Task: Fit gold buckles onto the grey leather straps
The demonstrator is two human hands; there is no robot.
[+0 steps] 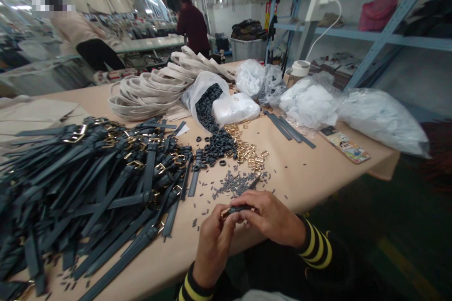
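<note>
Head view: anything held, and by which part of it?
A dark strap: the left hand pinches it near a gold metal piece, the right hand farther along; exact contact is hidden.

The fingers (pixel 261 201) hide much of the dark piece (pixel 240 208)

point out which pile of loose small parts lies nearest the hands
The pile of short dark pieces, just beyond the left hand and right hand; the gold buckles and black loops lie farther back on the table.

Head-worn view, forward and down
</note>
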